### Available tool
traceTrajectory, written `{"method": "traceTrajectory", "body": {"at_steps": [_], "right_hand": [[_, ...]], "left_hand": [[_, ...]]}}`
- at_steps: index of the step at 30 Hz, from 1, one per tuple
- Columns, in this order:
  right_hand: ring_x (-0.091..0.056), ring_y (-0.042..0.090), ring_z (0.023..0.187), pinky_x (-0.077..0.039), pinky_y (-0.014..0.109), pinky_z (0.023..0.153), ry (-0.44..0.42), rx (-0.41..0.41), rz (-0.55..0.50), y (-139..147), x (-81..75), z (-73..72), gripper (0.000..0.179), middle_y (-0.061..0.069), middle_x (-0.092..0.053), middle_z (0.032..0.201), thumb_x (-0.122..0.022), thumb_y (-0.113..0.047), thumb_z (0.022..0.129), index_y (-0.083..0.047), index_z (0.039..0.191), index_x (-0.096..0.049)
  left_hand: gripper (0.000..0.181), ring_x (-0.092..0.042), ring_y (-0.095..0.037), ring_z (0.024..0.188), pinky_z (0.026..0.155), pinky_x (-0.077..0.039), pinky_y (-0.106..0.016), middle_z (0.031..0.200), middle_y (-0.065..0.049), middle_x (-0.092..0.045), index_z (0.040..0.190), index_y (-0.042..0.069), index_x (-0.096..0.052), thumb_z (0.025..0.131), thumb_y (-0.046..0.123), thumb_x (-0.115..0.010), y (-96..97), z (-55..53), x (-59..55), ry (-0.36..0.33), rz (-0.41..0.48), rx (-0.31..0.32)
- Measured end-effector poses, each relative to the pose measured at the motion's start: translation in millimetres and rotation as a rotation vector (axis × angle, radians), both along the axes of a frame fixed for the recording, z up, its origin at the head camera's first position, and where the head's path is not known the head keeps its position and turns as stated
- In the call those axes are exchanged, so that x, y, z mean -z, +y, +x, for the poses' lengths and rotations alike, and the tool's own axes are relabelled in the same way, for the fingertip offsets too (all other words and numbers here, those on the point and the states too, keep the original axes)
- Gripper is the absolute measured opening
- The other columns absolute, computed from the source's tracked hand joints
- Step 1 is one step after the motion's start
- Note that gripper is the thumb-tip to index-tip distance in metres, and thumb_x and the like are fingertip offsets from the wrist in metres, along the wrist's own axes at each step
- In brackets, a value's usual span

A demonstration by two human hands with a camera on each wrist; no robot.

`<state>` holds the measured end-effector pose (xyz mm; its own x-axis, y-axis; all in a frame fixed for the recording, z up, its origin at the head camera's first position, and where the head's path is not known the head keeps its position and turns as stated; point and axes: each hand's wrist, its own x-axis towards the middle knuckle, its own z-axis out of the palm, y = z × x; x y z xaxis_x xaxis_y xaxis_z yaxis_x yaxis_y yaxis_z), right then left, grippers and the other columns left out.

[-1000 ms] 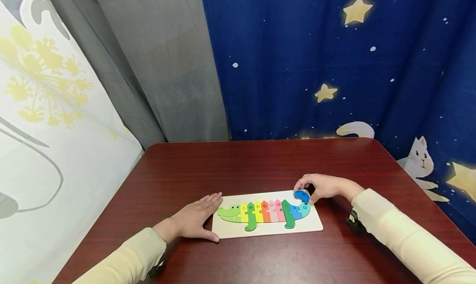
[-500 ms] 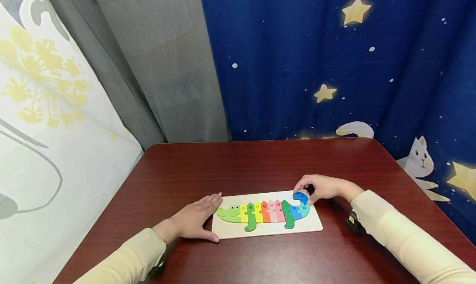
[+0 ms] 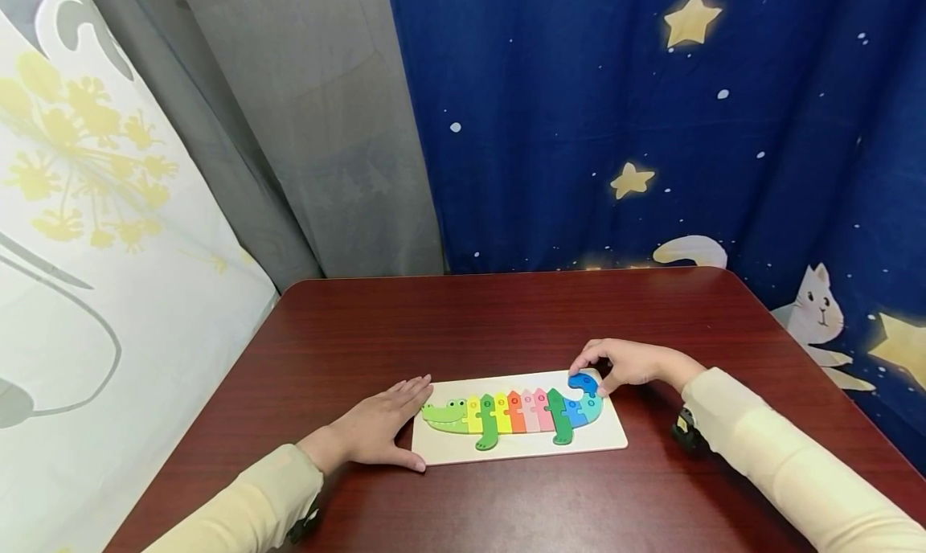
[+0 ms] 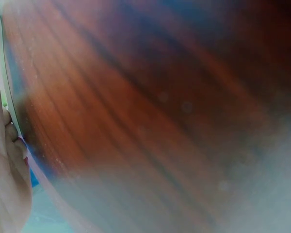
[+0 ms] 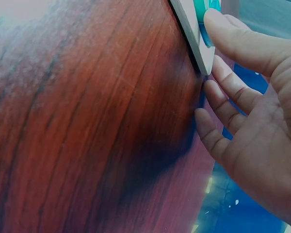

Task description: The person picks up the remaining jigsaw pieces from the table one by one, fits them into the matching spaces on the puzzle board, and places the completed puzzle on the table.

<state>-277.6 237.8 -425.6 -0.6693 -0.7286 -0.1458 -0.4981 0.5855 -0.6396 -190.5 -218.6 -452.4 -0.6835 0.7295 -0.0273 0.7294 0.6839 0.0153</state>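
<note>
A pale wooden puzzle board [image 3: 521,448] lies on the table with a colourful crocodile of interlocking pieces on it. The light green head piece [image 3: 444,420] is at the left end, and the dark blue tail tip piece [image 3: 584,384] sits at the upper right against the light blue pieces. My left hand [image 3: 383,424] lies with straight fingers on the board's left end, thumb at the near corner. At the far right corner my right hand [image 3: 629,362] pinches the tail tip piece between thumb and fingers. In the right wrist view, the thumb [image 5: 247,43] is over the board's edge.
The dark red wooden table [image 3: 405,320] reaches back to a blue starry curtain [image 3: 535,135] and a grey curtain [image 3: 325,135]. White patterned cloth [image 3: 145,312] hangs on the left.
The dark blue tail tip piece has shifted slightly left and down into line with the light blue piece, the right hand moving with it. My left hand stays in place.
</note>
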Motion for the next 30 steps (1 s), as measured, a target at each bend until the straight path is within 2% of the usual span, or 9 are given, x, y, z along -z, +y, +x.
{"method": "traceTrajectory", "body": {"at_steps": [10, 22, 30], "right_hand": [[-0.050, 0.024, 0.105, -0.044, 0.044, 0.087, -0.032, -0.027, -0.045, 1.7, -0.8, -2.8, 0.042, 0.002, -0.060, 0.117, -0.080, -0.007, 0.077, -0.015, 0.118, -0.070], [-0.049, 0.030, 0.103, -0.044, 0.045, 0.086, -0.067, 0.022, -0.105, 7.1, -3.1, -1.4, 0.045, 0.006, -0.060, 0.110, -0.079, -0.008, 0.078, -0.010, 0.121, -0.067], [-0.048, 0.034, 0.108, -0.044, 0.049, 0.089, -0.097, 0.025, -0.159, 12.0, -4.9, -2.4, 0.049, 0.013, -0.061, 0.119, -0.077, -0.009, 0.081, -0.004, 0.128, -0.061]], "left_hand": [[0.115, -0.021, -0.027, 0.145, 0.116, -0.023, -0.039, 0.158, -0.017, -0.020, 0.152, -0.001, -0.024, 0.077, 0.083, -0.046, 0.4, -2.0, 0.9, 0.027, 0.013, 0.026], [0.116, -0.020, -0.026, 0.145, 0.116, -0.021, -0.039, 0.159, -0.016, -0.020, 0.153, -0.001, -0.024, 0.076, 0.084, -0.046, -0.4, -3.5, 0.5, 0.025, 0.011, 0.025], [0.116, -0.019, -0.026, 0.145, 0.116, -0.022, -0.039, 0.159, -0.015, -0.019, 0.153, 0.000, -0.023, 0.076, 0.084, -0.046, -0.6, -2.9, 0.1, 0.017, 0.022, 0.024]]}}
